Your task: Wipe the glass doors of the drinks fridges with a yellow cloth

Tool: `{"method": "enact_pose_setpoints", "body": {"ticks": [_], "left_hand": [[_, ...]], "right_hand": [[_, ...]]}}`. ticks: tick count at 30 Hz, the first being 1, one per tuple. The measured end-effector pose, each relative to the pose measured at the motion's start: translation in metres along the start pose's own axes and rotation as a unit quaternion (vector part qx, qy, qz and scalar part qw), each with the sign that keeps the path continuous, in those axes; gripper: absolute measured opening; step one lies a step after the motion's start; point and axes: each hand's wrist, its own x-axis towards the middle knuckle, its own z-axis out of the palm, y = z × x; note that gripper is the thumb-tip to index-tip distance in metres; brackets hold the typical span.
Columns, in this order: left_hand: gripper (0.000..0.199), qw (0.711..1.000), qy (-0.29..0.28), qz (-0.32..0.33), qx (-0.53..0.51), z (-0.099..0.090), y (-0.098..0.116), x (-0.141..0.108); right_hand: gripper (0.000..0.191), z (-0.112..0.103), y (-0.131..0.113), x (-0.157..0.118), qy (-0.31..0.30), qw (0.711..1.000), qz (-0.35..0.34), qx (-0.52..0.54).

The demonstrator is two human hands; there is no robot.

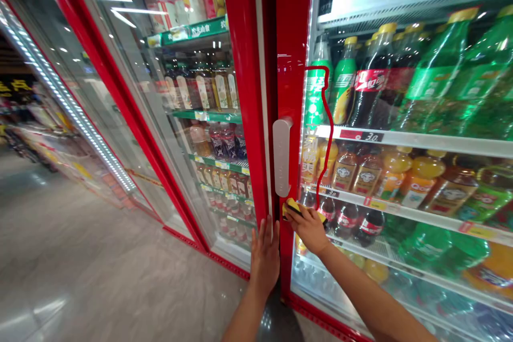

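Note:
My right hand (313, 230) presses a yellow-and-black cloth or pad (293, 205) against the red door frame of the right-hand drinks fridge (295, 91). That spot is just under the pale grey door handle (281, 157). To its left, my left hand (264, 256) lies flat with fingers extended on the lower red frame of the neighbouring fridge (245, 64). It holds nothing. A narrow dark gap runs between the two frames. My right fingers hide part of the cloth, so its full shape does not show.
Behind the right glass stand green soda bottles (436, 75), cola bottles (371, 83) and juice bottles (395, 171) on white shelves. The left fridge holds more bottles (200, 85) behind glass. Grey shiny floor (120, 267) spreads at lower left, with blurred display goods (68, 155) beyond.

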Motion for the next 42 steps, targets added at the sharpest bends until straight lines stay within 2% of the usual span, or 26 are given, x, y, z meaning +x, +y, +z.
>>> {"method": "enact_pose_setpoints", "body": {"ticks": [3, 6, 8, 12, 14, 19, 21, 24, 27, 30, 32, 35, 37, 40, 42], "left_hand": [[0.090, 0.999, 0.004, -0.011, 0.038, 0.008, -0.002, 0.001], [0.087, 0.999, 0.019, -0.002, 0.045, 0.017, -0.006, 0.002], [0.085, 0.999, 0.029, 0.001, 0.042, 0.022, -0.009, 0.002], [0.083, 0.999, 0.047, 0.003, 0.027, 0.036, -0.015, 0.001], [0.083, 0.997, 0.067, 0.002, 0.025, 0.046, -0.017, 0.000], [0.086, 0.993, 0.115, -0.004, 0.042, 0.076, -0.020, -0.001], [0.089, 0.991, 0.124, -0.016, 0.040, 0.083, -0.020, 0.002], [0.093, 0.990, 0.132, -0.035, 0.040, 0.089, -0.017, 0.009], [0.092, 0.987, 0.150, -0.024, 0.051, 0.091, -0.011, 0.019], [0.088, 0.983, 0.176, -0.009, 0.055, 0.092, -0.002, 0.031], [0.086, 0.980, 0.194, -0.001, 0.049, 0.096, 0.004, 0.039], [0.084, 0.975, 0.217, 0.024, 0.030, 0.110, 0.012, 0.049], [0.082, 0.973, 0.226, 0.047, 0.022, 0.124, 0.013, 0.056], [0.078, 0.972, 0.226, 0.069, 0.008, 0.138, 0.011, 0.066], [0.076, 0.972, 0.224, 0.075, 0.002, 0.140, 0.009, 0.072]], "right_hand": [[0.040, 0.008, -0.009, -0.001, 0.057, 0.997, 0.031, -0.030], [0.036, 0.019, -0.016, -0.014, 0.064, 0.997, -0.031, -0.030], [0.029, 0.021, -0.017, -0.020, 0.057, 0.997, -0.048, -0.022], [0.032, 0.016, -0.010, -0.007, 0.092, 0.995, 0.029, -0.036], [0.034, 0.020, -0.012, -0.002, 0.122, 0.991, 0.038, -0.044], [0.021, 0.053, -0.023, -0.023, 0.152, 0.985, -0.067, -0.043], [0.019, 0.060, -0.019, -0.031, 0.153, 0.984, -0.078, -0.045], [0.029, 0.058, -0.006, -0.035, 0.164, 0.984, -0.033, -0.054], [0.038, 0.057, 0.001, -0.044, 0.192, 0.979, 0.004, -0.063], [0.038, 0.060, 0.005, -0.053, 0.209, 0.975, -0.028, -0.072], [0.036, 0.054, 0.013, -0.052, 0.207, 0.973, -0.051, -0.086], [0.038, 0.037, 0.033, -0.053, 0.210, 0.969, -0.011, -0.126], [0.043, 0.034, 0.043, -0.064, 0.225, 0.963, 0.013, -0.148], [0.051, 0.053, 0.041, -0.090, 0.241, 0.954, 0.039, -0.175], [0.052, 0.072, 0.031, -0.097, 0.247, 0.950, 0.038, -0.188]]}}
